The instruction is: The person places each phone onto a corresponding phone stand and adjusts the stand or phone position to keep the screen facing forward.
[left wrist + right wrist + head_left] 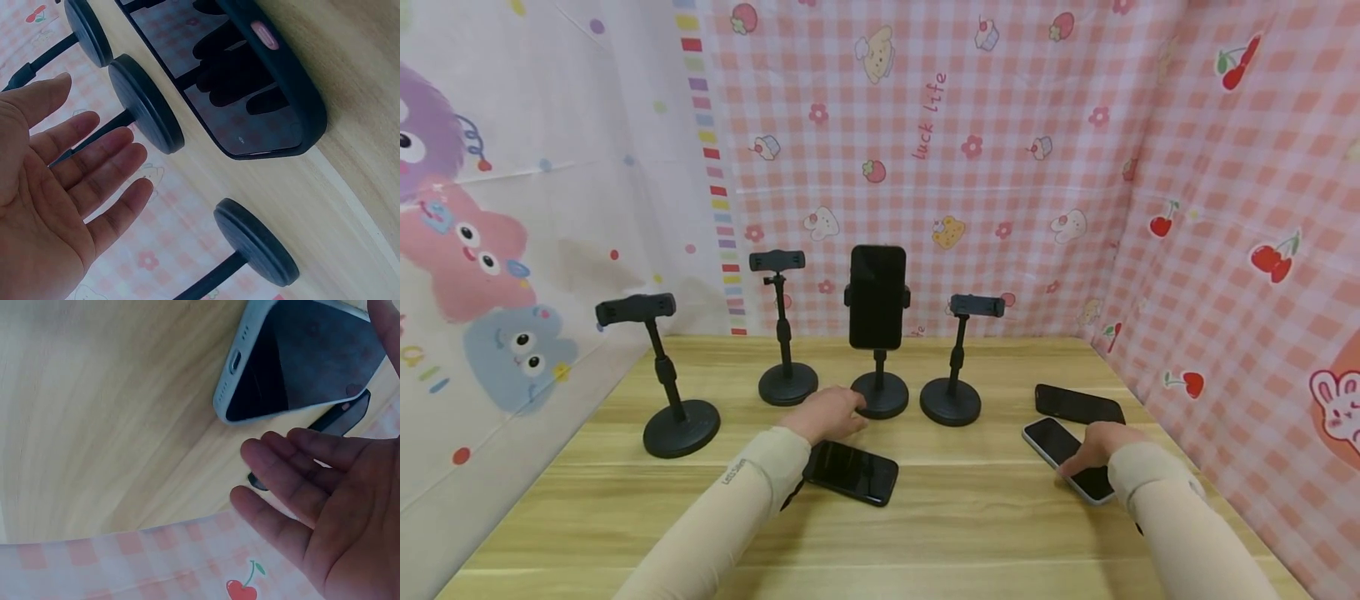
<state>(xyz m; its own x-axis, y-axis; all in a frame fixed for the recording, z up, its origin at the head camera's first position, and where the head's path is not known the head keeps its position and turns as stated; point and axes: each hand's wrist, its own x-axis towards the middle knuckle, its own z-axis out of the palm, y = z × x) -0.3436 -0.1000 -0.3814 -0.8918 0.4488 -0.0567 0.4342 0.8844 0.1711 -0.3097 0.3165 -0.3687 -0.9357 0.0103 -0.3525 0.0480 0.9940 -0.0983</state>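
Note:
My left hand [831,414] hovers with spread, relaxed fingers, just beyond a black-cased smartphone [853,473] that lies screen up on the table. In the left wrist view the palm is bare, and that phone's screen [231,94] mirrors the fingers. Ahead of this hand, a phone stand [882,396] carries an upright black smartphone [877,296]. My right hand [1105,446] is over a white-edged smartphone [1051,440], thumb by its left edge. In the right wrist view its loose fingers stay beside the phone [312,362], gripping nothing.
Empty-clamped phone stands are at far left [681,427], left of centre [787,384] and right of centre [951,402]. Another black smartphone [1078,405] lies behind the white-edged one. Printed cloth [970,183] hangs around the wooden table [962,533].

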